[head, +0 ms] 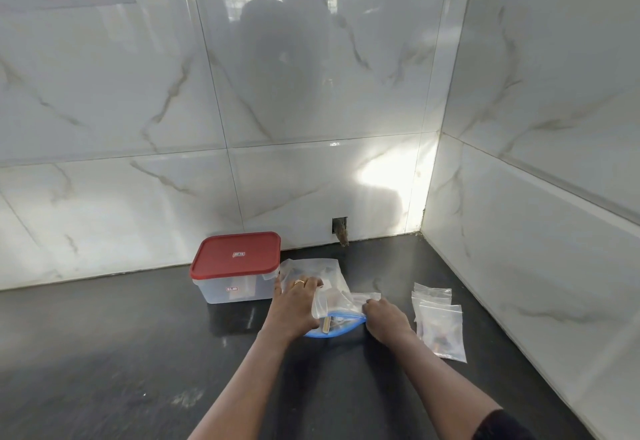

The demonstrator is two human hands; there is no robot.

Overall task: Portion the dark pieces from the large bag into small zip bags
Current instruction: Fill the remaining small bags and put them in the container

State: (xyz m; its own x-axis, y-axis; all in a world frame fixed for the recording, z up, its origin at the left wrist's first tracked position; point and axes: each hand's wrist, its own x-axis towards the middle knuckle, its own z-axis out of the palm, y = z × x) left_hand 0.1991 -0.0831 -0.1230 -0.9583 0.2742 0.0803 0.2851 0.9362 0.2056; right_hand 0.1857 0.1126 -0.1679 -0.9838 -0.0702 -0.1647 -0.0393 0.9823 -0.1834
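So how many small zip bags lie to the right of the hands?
3, overlapping on the counter: the farthest bag, the middle bag, the nearest bag. Being clear, others may be hidden in the pile.

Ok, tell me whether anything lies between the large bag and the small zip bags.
Nothing visible does: only bare counter lies between the large bag and the small zip bags. The right hand grips the bag's mouth there. The red-lidded box sits opposite.
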